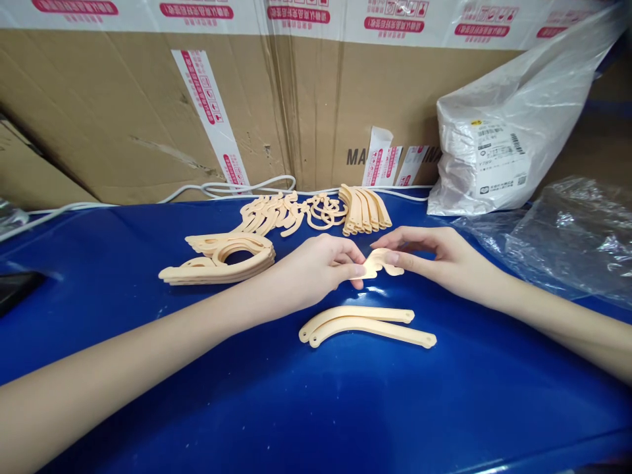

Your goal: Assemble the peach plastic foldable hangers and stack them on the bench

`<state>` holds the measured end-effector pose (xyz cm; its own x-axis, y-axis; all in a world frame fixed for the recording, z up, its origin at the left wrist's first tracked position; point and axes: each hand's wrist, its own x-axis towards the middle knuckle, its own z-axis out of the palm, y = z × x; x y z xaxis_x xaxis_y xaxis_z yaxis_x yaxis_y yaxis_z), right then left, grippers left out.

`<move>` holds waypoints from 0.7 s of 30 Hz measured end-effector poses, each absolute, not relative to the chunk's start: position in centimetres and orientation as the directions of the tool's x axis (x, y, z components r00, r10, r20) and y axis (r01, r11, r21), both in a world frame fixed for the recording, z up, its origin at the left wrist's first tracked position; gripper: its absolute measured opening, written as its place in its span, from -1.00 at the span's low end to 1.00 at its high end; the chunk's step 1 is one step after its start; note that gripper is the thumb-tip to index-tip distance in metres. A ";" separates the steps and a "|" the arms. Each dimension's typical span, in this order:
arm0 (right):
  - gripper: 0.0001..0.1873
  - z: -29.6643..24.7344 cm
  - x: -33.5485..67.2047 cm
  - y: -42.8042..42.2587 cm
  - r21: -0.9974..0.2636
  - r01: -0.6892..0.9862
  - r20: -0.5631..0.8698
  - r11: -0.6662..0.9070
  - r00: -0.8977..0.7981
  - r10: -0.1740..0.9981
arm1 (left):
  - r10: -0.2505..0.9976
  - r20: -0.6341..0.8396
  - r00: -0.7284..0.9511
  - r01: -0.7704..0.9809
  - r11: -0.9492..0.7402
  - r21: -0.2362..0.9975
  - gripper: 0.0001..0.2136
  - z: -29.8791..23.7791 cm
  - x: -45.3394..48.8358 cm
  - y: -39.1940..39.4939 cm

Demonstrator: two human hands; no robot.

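Between both hands, above the blue table, is a small curved beige plastic hook. My left hand pinches its left end between thumb and fingers. On its right end, my right hand closes with the thumb on top and the fingers behind. Just in front of the hands, two long curved beige plastic hanger arms lie side by side on the table, with small holes at their ends. Beyond my left forearm sits a stack of beige folding hangers, partly hidden by the arm.
Several loose beige hooks and a row of hanger arms lie at the back of the blue table. Behind them run a white cable and a cardboard box. A white plastic bag stands back right; a dark object lies far left.
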<state>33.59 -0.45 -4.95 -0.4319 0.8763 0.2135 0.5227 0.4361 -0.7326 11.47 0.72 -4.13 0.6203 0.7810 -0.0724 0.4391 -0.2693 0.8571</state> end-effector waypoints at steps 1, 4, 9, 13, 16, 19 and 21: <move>-0.73 -4.9 33.5 -0.6 -0.749 0.509 0.204 0.425 -0.433 0.878 | 0.777 -0.057 0.626 0.434 -0.287 0.854 -0.89 -4.2 11.5 0.6; -0.76 -5.0 33.3 -0.6 -0.784 0.475 0.174 0.399 -0.450 0.876 | 0.790 -0.005 0.613 0.477 -0.365 0.800 -0.91 -4.3 11.4 0.2; -0.74 -5.2 34.1 0.1 -0.856 0.432 0.092 0.284 -0.412 0.906 | 0.787 0.175 0.592 0.627 -0.586 0.513 -0.93 -4.0 11.2 0.3; -0.71 -5.3 34.9 0.9 -0.885 0.419 0.032 0.203 -0.382 0.924 | 0.728 0.311 0.611 0.643 -0.686 0.342 -0.94 -3.8 10.5 0.6; -0.66 -5.3 35.2 1.5 -0.877 0.451 -0.010 0.168 -0.367 0.930 | 0.689 0.351 0.634 0.641 -0.722 0.261 -0.92 -3.5 9.5 0.1; -0.63 -5.4 35.5 1.9 -0.841 0.508 -0.012 0.186 -0.361 0.933 | 0.674 0.302 0.674 0.651 -0.735 0.189 -0.86 -3.7 8.1 -1.0; -0.60 -5.5 35.7 2.1 -0.811 0.542 0.011 0.219 -0.361 0.932 | 0.649 0.269 0.712 0.640 -0.757 0.133 -0.81 -4.0 7.1 -1.7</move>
<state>35.71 2.10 -5.53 -0.3611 0.9325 0.0108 0.5423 0.2194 -0.8110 7.07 -1.70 -3.97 0.7118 0.6487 0.2693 0.6397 -0.7570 0.1329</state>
